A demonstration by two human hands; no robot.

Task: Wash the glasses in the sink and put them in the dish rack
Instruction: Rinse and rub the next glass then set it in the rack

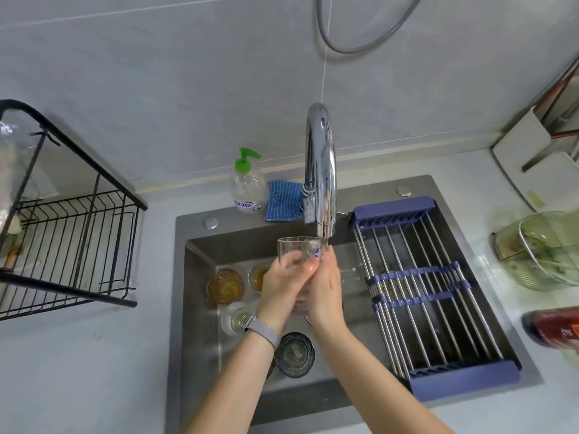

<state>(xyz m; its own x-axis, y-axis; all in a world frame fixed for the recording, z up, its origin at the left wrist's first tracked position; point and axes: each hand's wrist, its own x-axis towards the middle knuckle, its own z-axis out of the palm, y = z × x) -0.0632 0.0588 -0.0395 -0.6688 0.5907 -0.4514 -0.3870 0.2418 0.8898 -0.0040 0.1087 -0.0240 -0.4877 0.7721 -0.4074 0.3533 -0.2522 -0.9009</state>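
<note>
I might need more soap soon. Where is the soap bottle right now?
The soap bottle with the green pump stands on the sink's back ledge, left of the faucet, with the blue cloth between them.

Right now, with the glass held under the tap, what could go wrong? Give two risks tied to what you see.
1. Both hands, left and right, look wet and grip a clear glass directly above other glasses in the sink; a slip could chip several.
2. The glass rim sits close under the tap, so lifting it carelessly could knock it against the spout.
</note>
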